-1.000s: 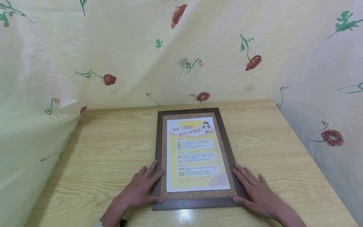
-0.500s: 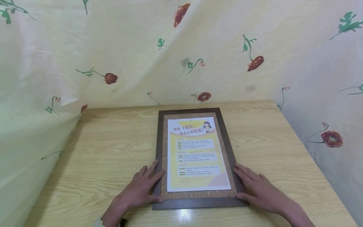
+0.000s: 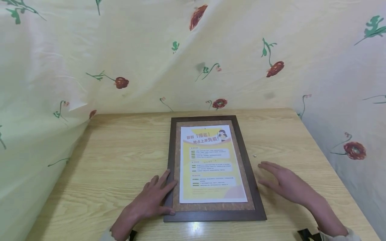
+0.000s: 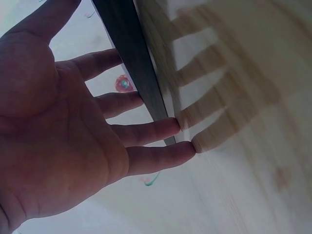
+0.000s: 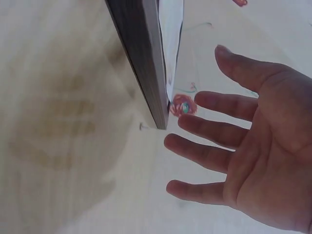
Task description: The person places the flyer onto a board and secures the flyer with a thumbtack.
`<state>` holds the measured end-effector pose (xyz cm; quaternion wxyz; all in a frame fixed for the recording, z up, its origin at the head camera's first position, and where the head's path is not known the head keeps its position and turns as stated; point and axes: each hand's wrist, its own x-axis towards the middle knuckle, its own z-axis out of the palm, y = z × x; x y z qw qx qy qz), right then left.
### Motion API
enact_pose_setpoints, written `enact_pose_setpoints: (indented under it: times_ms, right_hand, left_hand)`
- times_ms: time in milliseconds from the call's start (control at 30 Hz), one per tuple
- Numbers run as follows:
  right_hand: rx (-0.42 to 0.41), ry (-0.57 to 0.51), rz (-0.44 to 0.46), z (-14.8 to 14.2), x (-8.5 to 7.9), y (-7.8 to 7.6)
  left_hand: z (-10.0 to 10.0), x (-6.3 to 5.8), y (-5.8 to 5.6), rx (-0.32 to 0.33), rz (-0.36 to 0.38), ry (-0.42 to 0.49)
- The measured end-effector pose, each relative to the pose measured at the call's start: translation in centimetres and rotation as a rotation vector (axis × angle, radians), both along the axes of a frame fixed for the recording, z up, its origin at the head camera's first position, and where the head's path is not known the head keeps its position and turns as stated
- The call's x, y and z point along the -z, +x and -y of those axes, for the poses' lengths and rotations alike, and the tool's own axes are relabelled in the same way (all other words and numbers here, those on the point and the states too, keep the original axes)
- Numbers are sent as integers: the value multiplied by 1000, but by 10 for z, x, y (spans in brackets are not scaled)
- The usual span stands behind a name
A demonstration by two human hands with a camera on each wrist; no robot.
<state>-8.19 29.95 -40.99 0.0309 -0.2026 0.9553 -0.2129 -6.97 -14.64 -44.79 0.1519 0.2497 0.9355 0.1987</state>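
One dark frame (image 3: 215, 216), probably wood or something like it, lies face up around the middle of the surface (image 3: 126, 140). Its near rail looks stiff and smooth, perhaps a little slippery under dry fingers; the whole is likely light enough for two hands, best held by opposite side rails rather than one corner. The left hand (image 3: 149, 197) has a wide, unclasped grip, thumb touching the near left corner and fingers against the left rail. The right hand (image 3: 289, 184) also has a wide grip, holding nothing, just beside the right rail but apart from it.

Inside the rails, the cork panel (image 3: 217, 207) should be firm with slight give, though a poor place to take hold. The printed sheet (image 3: 211, 167) on it looks thin and easily creased, so fingers are better kept off its edges. Farther up, right of the frame, lies a small pin-like thing (image 3: 254, 156) (too small to tell for sure), perhaps sharp and safest taken by its head. At the sheet's far edge is a dark speck (image 3: 205, 128), possibly another pin; if it alone fastens the paper, the near end could flap when tilted. Beyond hangs a flowered cloth (image 3: 144, 50).
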Motion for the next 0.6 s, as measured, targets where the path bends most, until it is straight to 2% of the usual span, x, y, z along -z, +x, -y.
enact_pose_setpoints:
  times_ms: [333, 600]
  right_hand:
    - [24, -26, -69, -10, -10, -30]
    - [28, -112, -69, -13, -2, -56]
  left_hand:
    - [1, 1, -1, 12, -18, -2]
    - [0, 1, -1, 8, -8, -6]
